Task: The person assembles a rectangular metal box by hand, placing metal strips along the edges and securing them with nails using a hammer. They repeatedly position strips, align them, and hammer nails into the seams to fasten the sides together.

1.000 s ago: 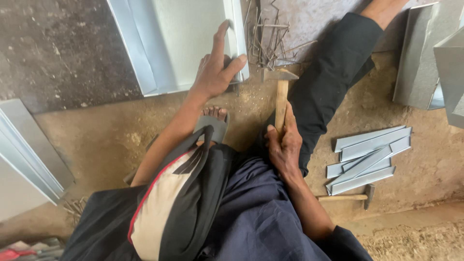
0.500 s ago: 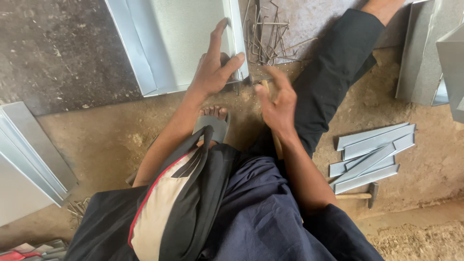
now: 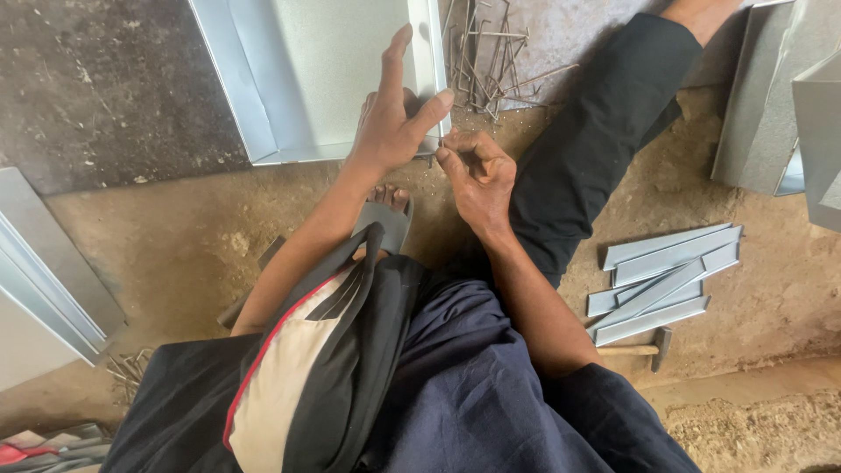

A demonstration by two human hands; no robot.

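Only hands (both) on empty tray

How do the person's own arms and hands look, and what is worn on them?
Both hands are bare: the left hand and the right hand have no gloves, and no rings or watch can be seen. The forearms are uncovered. The right arm comes out of a dark navy blue sleeve that ends near the elbow. The left arm emerges from dark cloth with a red-edged cream panel.

Pale grey sheet-metal tray — folded edges, flat on ground, near corner under hands
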